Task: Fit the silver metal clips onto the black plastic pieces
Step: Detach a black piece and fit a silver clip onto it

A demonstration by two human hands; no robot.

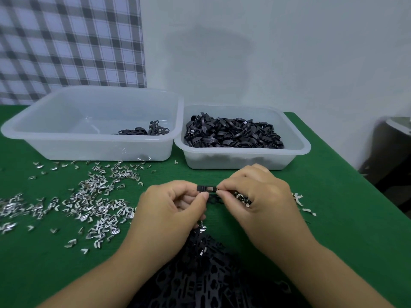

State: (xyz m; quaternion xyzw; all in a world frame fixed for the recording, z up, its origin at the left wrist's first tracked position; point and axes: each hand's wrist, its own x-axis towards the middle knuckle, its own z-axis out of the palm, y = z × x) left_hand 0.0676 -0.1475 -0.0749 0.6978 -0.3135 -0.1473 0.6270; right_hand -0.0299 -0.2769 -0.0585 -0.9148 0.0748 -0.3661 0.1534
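Head view. The thumb and forefinger tips (202, 196) of the left hand (169, 210) pinch one end of a single black plastic piece (206, 188). The fingertips of the right hand (255, 196) pinch its other end. The piece is held level between the two hands, above the middle of the table (333, 230) and clear of its green cover. A pale rectangle shows on the upper face of the piece; whether this is a seated clip cannot be told. The remaining fingers of both hands are curled inward.

A few silver clips (243, 200) show beneath the curled right fingers; whether they are held there or lie on the table cannot be told. Between the forearms, at the near edge, lies a pile of black lattice sheets (200, 281) with several clips resting on it.

Scattered clips (95, 196) cover the left half of the table, and a smaller scatter (300, 203) lies just right of the right hand.

Along the far edge two translucent tubs stand side by side and touching. The left tub (66, 147) holds a few black lattice pieces in its right corner. The right tub (244, 161) is heaped with black plastic loops (233, 134). A plaid cloth (66, 41) hangs behind the far left corner.
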